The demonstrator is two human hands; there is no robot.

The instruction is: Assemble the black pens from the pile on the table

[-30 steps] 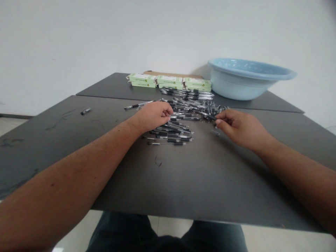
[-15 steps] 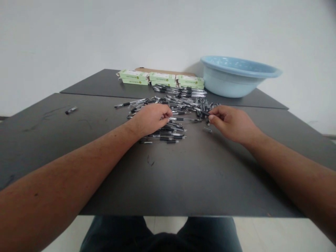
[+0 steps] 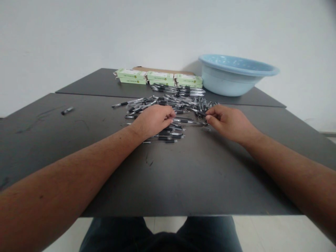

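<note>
My left hand [image 3: 156, 118] is closed, thumb and fingers pinching a clear pen with a black grip [image 3: 187, 121] that points right. Beneath and beside this hand lie several similar pens [image 3: 170, 134], roughly in parallel. My right hand [image 3: 228, 121] is also closed, its fingertips pinching a pen [image 3: 201, 113] whose dark end shows at the fingers. The tip of the left hand's pen reaches close to the right thumb; whether they touch I cannot tell. Behind both hands spreads a jumbled pile of pens [image 3: 181, 102]. A small clear piece [image 3: 206, 128] lies below the right fingers.
Green and white boxes [image 3: 132, 80] stand stacked at the back, with bundled pens [image 3: 190, 91] in front of them. A light blue basin [image 3: 231, 84] sits at the back right. A short dark and clear piece [image 3: 67, 110] lies at left on the dark table [image 3: 183, 185].
The left hand's pen has shifted right, its tip now near the right thumb. My right hand has come slightly left, closer to the left one. The view has shifted a little.
</note>
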